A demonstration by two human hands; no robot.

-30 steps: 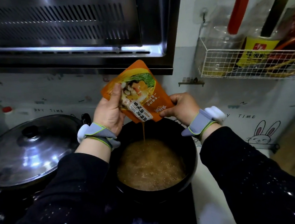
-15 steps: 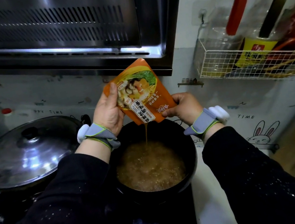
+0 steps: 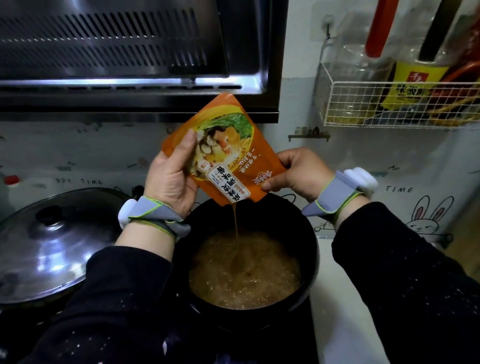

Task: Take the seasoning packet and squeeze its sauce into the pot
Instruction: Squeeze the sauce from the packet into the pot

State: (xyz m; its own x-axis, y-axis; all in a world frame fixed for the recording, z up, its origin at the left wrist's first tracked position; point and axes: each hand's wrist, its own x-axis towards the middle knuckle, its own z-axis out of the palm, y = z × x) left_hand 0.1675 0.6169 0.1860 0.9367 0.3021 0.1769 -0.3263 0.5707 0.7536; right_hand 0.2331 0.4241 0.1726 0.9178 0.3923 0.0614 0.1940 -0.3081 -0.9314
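An orange seasoning packet (image 3: 228, 158) with a food picture hangs upside down over the black pot (image 3: 306, 234). My left hand (image 3: 169, 184) grips its upper left side, thumb across the picture. My right hand (image 3: 300, 171) pinches its lower right corner. A thin stream of brown sauce (image 3: 236, 230) runs from the packet's lowest edge into the bubbling brownish broth (image 3: 245, 276) in the pot.
A lidded steel wok (image 3: 43, 246) sits left of the pot on the dark cooktop (image 3: 262, 362). The range hood (image 3: 102, 52) hangs close above the packet. A white wire rack (image 3: 409, 102) with several bottles is mounted on the right wall.
The packet has tilted a little more upright and shifted slightly right. The sauce stream keeps running into the pot; both hands hold on as before.
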